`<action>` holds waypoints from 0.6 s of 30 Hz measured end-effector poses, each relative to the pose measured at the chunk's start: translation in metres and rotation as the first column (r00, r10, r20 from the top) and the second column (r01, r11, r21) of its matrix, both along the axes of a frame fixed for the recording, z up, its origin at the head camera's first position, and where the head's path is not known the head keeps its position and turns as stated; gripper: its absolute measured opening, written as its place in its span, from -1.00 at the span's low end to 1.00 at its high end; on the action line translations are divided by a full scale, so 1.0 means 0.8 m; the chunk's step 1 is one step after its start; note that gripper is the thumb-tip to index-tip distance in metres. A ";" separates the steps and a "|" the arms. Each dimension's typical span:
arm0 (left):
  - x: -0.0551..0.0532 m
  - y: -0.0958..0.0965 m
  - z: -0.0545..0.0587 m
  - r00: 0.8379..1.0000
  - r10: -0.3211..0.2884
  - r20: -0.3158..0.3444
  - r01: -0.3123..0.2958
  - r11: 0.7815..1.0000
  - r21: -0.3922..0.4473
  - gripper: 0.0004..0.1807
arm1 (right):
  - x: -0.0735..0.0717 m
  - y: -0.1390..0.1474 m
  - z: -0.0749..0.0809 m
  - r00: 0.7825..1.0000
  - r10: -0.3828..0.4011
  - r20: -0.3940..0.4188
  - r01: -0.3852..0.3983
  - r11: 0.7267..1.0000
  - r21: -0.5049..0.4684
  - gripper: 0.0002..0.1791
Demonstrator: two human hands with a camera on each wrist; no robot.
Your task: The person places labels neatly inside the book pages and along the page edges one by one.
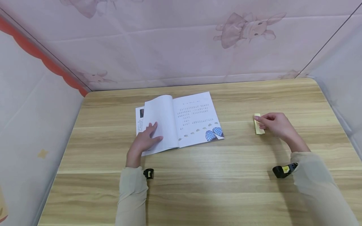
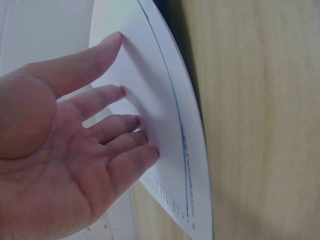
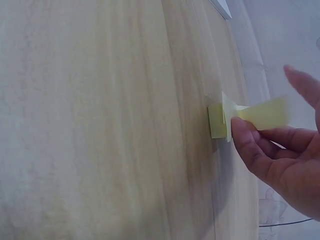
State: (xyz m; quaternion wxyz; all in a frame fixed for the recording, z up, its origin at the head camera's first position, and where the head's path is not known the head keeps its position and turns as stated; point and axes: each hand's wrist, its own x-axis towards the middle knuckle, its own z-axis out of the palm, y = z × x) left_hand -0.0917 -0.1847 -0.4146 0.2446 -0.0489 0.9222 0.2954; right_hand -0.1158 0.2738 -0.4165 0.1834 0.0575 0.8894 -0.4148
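Head view: set above the table (image 1: 209, 185), facing forward and down, wall (image 1: 169, 47) at the top. Left wrist view: close to the left hand (image 1: 143, 141), palm side, turned sideways. Right wrist view: low, close to the right hand (image 1: 278, 125), also sideways. Shared with head view: book (image 1: 195, 116) (left wrist), yellow paper (image 1: 258, 130) (right wrist)

Behind the wooden table (image 1: 209, 179) — a pinkish wall (image 1: 175, 50) shows printed rabbits (image 1: 246, 29).

Bright, diffuse light; soft shadows
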 end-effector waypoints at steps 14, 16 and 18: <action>-0.001 -0.001 -0.002 1.000 0.000 0.009 0.000 1.000 -0.006 -0.24 | -0.004 -0.002 -0.008 0.991 0.038 -0.126 -0.033 0.999 0.042 -0.75; -0.001 -0.001 -0.002 1.000 0.000 0.010 0.000 1.000 -0.008 -0.24 | -0.004 -0.001 -0.009 0.989 0.040 -0.139 -0.031 0.997 0.072 -0.77; -0.001 -0.001 -0.002 1.000 0.000 0.010 0.000 1.000 -0.008 -0.24 | -0.005 -0.001 -0.010 0.989 0.037 -0.143 -0.025 0.996 0.083 -0.76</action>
